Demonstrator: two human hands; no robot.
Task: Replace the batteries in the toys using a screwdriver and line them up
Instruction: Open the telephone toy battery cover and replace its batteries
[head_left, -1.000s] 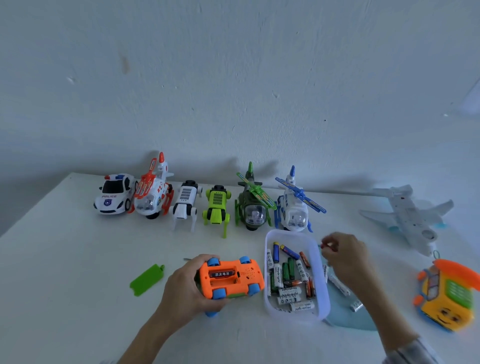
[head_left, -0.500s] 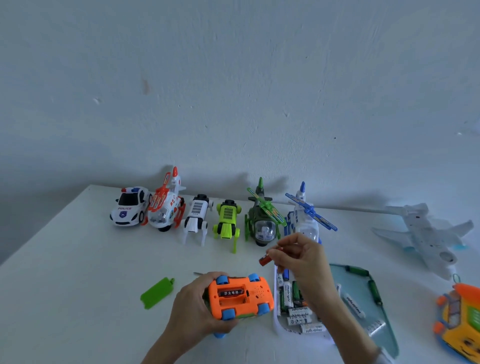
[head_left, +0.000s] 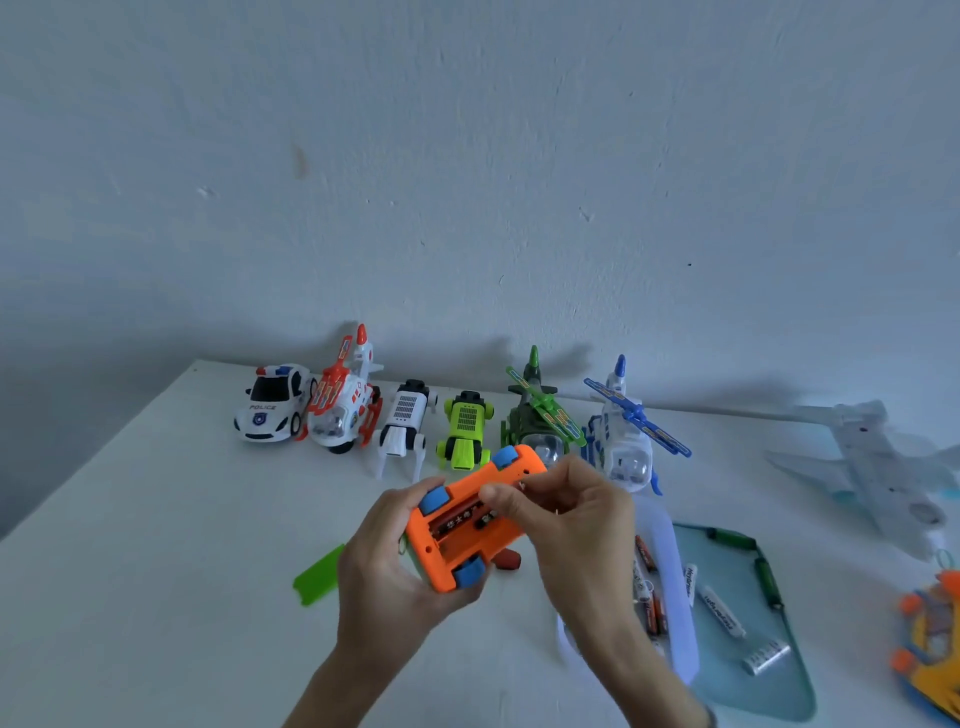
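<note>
The left hand (head_left: 387, 571) grips the upturned orange plastic toy car with blue wheels (head_left: 470, 514), fingers curled round its 9 o'clock side, and now holds it lifted off the white table (head_left: 156, 545), where half a second ago it rested low on the surface. The right hand (head_left: 576, 525) has come across from above the battery tub and now pinches at the car's open battery bay from 3 o'clock, thumb and forefinger curled on its edge; whether the small red battery it carried is still between them cannot be told. At 8 o'clock of the car lies the flat green plastic cover (head_left: 318, 574), unmoved. At 4 o'clock the white plastic tub of loose batteries (head_left: 675, 597) sits beside a pale teal tray (head_left: 769, 680) with more batteries. Along 12 o'clock, near the wall, the row stands as before: white police car (head_left: 272, 402), orange-and-white helicopter (head_left: 343, 410), white robot dog (head_left: 402, 428), lime green robot dog (head_left: 464, 431), dark green helicopter (head_left: 535, 410), blue-and-white helicopter (head_left: 623, 431). At 2 o'clock lies a white toy aeroplane (head_left: 878, 467); at 4 o'clock, at the frame's edge, a yellow-and-orange toy (head_left: 930, 649).
</note>
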